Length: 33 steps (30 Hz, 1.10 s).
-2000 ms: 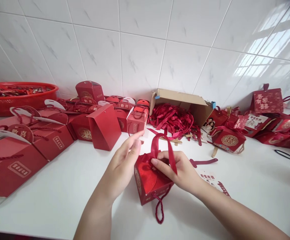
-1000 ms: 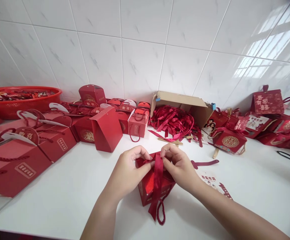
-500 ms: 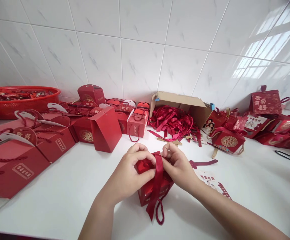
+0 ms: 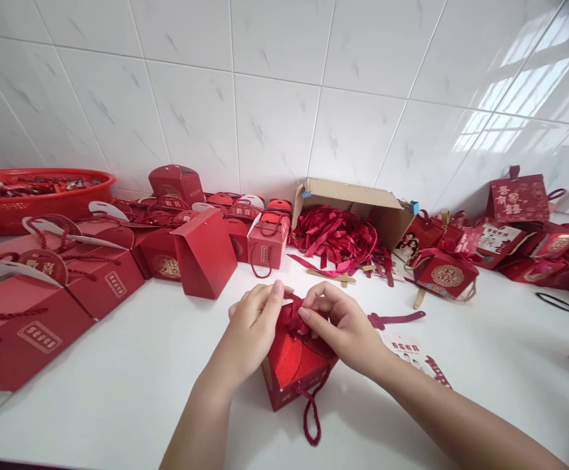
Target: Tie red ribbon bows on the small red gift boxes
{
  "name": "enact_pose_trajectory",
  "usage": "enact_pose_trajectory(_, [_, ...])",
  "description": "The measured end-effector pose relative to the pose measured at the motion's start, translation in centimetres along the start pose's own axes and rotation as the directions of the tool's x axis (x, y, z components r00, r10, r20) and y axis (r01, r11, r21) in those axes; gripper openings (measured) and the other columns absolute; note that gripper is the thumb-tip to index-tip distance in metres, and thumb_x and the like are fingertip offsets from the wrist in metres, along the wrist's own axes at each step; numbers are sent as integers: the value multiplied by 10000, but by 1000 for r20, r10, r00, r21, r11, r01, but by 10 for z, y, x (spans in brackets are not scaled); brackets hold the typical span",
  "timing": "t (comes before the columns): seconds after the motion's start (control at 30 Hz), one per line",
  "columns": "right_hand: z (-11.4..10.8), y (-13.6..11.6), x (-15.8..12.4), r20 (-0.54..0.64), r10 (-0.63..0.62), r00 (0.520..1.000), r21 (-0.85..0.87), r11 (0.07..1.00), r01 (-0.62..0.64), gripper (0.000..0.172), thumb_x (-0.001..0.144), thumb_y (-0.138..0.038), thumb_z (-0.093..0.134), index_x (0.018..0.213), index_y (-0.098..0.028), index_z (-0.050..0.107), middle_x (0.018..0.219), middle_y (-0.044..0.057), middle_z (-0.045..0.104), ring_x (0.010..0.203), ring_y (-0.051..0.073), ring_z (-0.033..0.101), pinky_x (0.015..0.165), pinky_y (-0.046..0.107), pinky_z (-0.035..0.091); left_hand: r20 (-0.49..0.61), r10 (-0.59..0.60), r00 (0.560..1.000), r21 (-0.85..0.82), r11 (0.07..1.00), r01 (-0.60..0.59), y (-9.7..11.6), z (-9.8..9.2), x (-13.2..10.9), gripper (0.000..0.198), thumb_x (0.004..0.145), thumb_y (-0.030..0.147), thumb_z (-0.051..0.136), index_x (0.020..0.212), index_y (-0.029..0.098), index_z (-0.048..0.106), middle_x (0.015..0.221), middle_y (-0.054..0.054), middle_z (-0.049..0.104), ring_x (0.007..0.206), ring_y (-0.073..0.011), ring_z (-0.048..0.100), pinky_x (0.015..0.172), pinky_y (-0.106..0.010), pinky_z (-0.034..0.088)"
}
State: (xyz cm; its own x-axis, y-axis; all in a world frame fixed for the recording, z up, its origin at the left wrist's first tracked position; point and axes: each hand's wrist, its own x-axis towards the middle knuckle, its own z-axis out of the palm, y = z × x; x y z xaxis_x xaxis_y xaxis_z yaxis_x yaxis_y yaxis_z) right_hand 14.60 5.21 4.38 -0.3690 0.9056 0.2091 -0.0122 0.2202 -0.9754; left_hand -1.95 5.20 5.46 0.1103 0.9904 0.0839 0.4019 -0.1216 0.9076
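Note:
A small red gift box [image 4: 289, 365] stands on the white table in front of me, its dark red cord handle [image 4: 312, 418] hanging down the near side. On its top is a bunched dark red ribbon [image 4: 294, 316]. My right hand [image 4: 345, 326] pinches this ribbon between thumb and fingers. My left hand [image 4: 252, 329] is at the ribbon's left side, thumb raised against the curled fingers; its fingertips are partly hidden behind the ribbon, but it appears to grip the ribbon's other part.
Red gift boxes [image 4: 29, 333] line the left, with a red basket [image 4: 44, 209] of small wrapped packets behind. A cardboard box [image 4: 353, 192] spills ribbons [image 4: 338, 238] near the tiled wall. Decorated boxes [image 4: 445, 274], a printed card [image 4: 404, 346] and a black ring [image 4: 556, 301] lie to the right.
The ribbon strip that hung down the box's front is now gathered on top. My left hand has turned, its thumb now pointing up, and the box's red top shows more.

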Motion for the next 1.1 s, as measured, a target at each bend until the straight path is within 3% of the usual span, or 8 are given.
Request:
enact_pose_trajectory(0.1, [0,0,1,-18,31,999,9,999,-31,245,868,-420,610,915,-212,487,670,-37,613,648,118,592,612,241,427,-51,63,997,47,997,-61,2,-6,-2,413,896,591,402,871,233,605,991,-37,648,998,-246,577,833,-360,447])
enact_pose_trajectory(0.17, [-1,0,1,-32,51,998,4,999,-51,255,864,-432,613,928,-213,497,664,-39,613,644,118,592,609,237,431,-57,104,993,80,992,-99,1,-11,-2,352,882,554,466,842,229,596,956,-22,638,974,-229,575,851,-352,437])
enact_pose_trajectory(0.27, [0,1,1,-49,41,998,-32,999,-43,250,867,-432,606,917,-202,523,669,-28,618,633,116,585,599,235,435,36,164,986,105,980,-167,-4,-15,-1,263,846,488,564,844,234,634,995,-20,626,1033,-221,557,941,-355,409])
enact_pose_trajectory(0.4, [1,-1,0,-104,-39,994,-181,983,20,163,889,-350,572,882,-188,584,736,6,650,660,124,596,623,246,468,128,153,980,117,979,-168,-8,-14,-1,196,788,434,656,827,244,688,1070,-23,613,1066,-219,547,961,-345,410])
enact_pose_trajectory(0.6, [0,-11,-6,-61,-163,985,-485,867,114,141,881,-274,585,932,-219,705,931,51,743,834,192,679,752,300,530,131,209,969,174,958,-230,-4,-14,-5,200,844,389,597,750,234,682,878,-24,632,911,-210,579,807,-324,459])
enact_pose_trajectory(0.83, [-1,-11,-10,-27,-264,964,-594,780,197,189,856,-198,622,979,-248,756,867,64,704,753,189,657,694,305,548,101,238,966,250,934,-257,2,-11,-7,194,876,310,549,746,246,678,834,-17,617,837,-198,579,688,-289,443])
enact_pose_trajectory(1.1, [-5,-10,-8,-1,-193,981,-663,734,144,159,867,-194,607,907,-229,757,819,61,667,732,186,614,681,320,520,146,206,968,196,952,-233,2,-9,-10,168,897,263,494,775,226,603,814,9,583,730,-146,559,638,-257,415])
